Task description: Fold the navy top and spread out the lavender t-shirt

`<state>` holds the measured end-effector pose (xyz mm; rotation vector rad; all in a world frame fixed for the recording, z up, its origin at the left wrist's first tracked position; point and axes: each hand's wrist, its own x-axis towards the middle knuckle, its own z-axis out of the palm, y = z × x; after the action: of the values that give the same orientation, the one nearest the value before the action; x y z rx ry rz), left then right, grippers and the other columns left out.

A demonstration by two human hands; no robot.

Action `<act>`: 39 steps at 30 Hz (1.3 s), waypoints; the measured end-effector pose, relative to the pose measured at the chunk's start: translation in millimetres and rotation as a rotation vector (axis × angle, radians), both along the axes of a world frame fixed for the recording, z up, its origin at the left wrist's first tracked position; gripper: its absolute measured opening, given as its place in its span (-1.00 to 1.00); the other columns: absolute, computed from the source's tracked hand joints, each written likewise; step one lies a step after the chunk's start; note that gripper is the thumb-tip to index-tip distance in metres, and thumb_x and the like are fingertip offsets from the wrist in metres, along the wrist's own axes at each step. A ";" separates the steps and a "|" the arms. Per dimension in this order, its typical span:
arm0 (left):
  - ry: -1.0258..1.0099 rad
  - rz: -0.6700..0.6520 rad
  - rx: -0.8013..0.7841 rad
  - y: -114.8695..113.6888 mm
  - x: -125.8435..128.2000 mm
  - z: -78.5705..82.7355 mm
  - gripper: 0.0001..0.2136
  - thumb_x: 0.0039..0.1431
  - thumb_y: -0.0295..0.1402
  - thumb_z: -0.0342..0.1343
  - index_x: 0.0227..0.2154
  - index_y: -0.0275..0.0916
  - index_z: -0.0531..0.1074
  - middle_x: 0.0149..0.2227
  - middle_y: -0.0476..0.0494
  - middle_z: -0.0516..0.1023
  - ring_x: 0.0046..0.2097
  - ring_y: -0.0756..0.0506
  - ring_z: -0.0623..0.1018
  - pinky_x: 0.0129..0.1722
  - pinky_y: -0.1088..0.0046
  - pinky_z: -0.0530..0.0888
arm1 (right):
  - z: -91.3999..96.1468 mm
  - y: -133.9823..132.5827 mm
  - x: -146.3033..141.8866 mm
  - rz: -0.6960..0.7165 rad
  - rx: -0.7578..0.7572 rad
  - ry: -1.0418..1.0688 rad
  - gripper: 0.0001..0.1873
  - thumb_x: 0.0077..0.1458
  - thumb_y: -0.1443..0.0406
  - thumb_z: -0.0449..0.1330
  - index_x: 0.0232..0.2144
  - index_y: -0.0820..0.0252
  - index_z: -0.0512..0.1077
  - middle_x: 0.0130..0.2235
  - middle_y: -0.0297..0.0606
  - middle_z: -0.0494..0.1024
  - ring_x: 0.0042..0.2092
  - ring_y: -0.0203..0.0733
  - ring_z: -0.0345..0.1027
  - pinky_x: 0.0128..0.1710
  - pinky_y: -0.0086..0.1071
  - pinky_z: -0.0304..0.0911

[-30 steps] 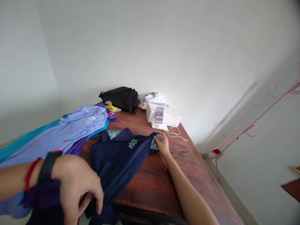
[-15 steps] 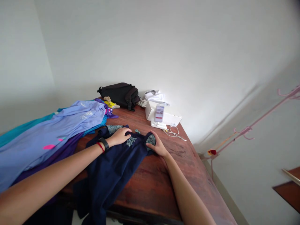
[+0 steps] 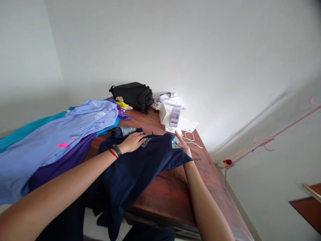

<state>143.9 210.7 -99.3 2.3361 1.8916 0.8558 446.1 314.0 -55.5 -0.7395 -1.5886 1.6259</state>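
A navy blue shirt (image 3: 140, 167) with grey-green patterned sleeve parts is spread across the wooden table, its lower end hanging over the near edge. My left hand (image 3: 132, 141) lies flat on its upper part, fingers stretched out beside a small patterned print (image 3: 146, 142). A black band and a red string circle that wrist. At the shirt's right side, my right hand (image 3: 184, 146) grips the patterned sleeve (image 3: 175, 142), thumb over the cloth. Navy fabric drapes over part of this hand and hides some of its fingers.
To the left lies a heap of clothes with a lavender shirt (image 3: 75, 130) on top. A black bag (image 3: 131, 97), a white box (image 3: 164, 113), a phone (image 3: 175, 117) and a white cable (image 3: 193, 142) are at the back. A pink rack (image 3: 283, 134) stands right of the table (image 3: 160, 190).
My right hand has moved right and slightly up, drawing the sleeve and shirt side outward. My left hand stays flat on the shirt. The view has shifted slightly.
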 end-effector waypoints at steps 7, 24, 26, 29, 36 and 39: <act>-0.083 -0.023 -0.023 -6.4 2.3 7.5 -0.43 0.47 -0.04 -0.27 0.25 -0.31 0.36 0.27 -0.29 0.41 0.31 -0.22 0.36 0.34 0.22 0.20 | -16.0 -5.0 -18.7 -0.053 -0.149 0.160 -0.27 0.14 -0.04 0.12 0.31 -0.20 0.03 0.27 -0.21 0.38 0.26 0.01 0.33 0.15 0.02 0.34; 0.019 -0.022 -0.059 -4.3 -2.9 3.9 -0.47 0.41 -0.01 -0.14 0.17 -0.26 0.45 0.26 -0.33 0.41 0.31 -0.30 0.36 0.32 0.11 0.24 | -25.4 -54.3 -51.9 0.202 0.306 -0.573 -0.46 0.12 -0.17 0.20 -0.53 0.13 0.27 -0.61 -0.33 0.51 -0.65 -0.28 0.37 -0.68 -0.49 0.17; 0.026 -0.021 -0.062 -4.3 -3.1 3.7 -0.47 0.41 -0.01 -0.14 0.17 -0.26 0.46 0.26 -0.33 0.41 0.31 -0.30 0.36 0.31 0.11 0.25 | -21.8 -63.3 -54.0 0.300 0.301 -0.582 -0.48 0.09 -0.12 0.27 -0.53 0.16 0.30 -0.57 -0.32 0.55 -0.64 -0.33 0.35 -0.67 -0.52 0.15; 0.040 -0.020 -0.069 -4.1 -3.4 3.5 -0.47 0.41 -0.01 -0.14 0.18 -0.26 0.45 0.27 -0.33 0.40 0.32 -0.29 0.35 0.32 0.13 0.23 | -19.7 -69.9 -55.7 0.359 0.301 -0.576 -0.56 0.04 -0.04 0.35 -0.44 0.17 0.36 -0.53 -0.36 0.56 -0.65 -0.34 0.33 -0.67 -0.53 0.14; 0.042 -0.019 -0.080 -4.9 -2.8 5.6 -0.48 0.41 -0.03 -0.13 0.17 -0.26 0.45 0.27 -0.31 0.40 0.33 -0.28 0.34 0.34 0.14 0.21 | -19.7 -69.0 -55.5 0.420 0.518 -0.631 -0.78 0.11 0.20 0.34 -0.24 0.16 0.43 -0.66 -0.54 0.39 -0.63 -0.38 0.27 -0.57 -0.55 0.15; 0.040 -0.021 -0.085 -5.5 -2.2 6.6 -0.48 0.40 -0.03 -0.12 0.18 -0.28 0.45 0.28 -0.33 0.39 0.33 -0.29 0.33 0.34 0.13 0.20 | -19.8 -69.3 -55.0 0.392 0.481 -0.661 -0.83 0.17 0.21 0.25 -0.21 0.15 0.42 -0.65 -0.52 0.42 -0.67 -0.36 0.27 -0.63 -0.55 0.14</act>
<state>141.7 205.2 -92.7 2.3369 1.8750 0.7174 391.1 244.7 -75.3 -0.7736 -2.6159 1.2051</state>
